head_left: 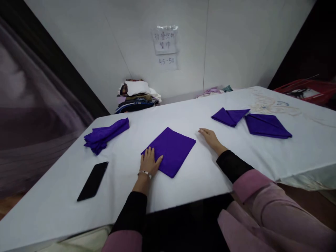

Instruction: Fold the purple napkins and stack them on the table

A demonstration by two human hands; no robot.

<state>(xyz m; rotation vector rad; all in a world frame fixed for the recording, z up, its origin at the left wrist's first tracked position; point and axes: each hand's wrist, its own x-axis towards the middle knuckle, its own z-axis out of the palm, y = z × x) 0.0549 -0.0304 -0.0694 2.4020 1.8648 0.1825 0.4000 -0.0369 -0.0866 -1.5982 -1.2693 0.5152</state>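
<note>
White-covered table (194, 185), your left hand (149, 161) spread flat on folded purple cloth (174, 148), gripping nothing, your right hand (210, 137) loosely outstretched, empty, beside the cloth's right corner

"What's in the middle of the table (52, 217)?"
"A cloth (173, 148), with the left hand (150, 161) on its left side and the right hand (210, 139) near its right corner."
"And left of that?"
"A phone (93, 181), with a second cloth (106, 134) behind it."
"Right?"
"A third cloth (230, 116), then a fourth cloth (267, 126) beside it."
"Behind the table?"
"A pile of clothes (139, 95) before the wall (233, 45)."
</note>
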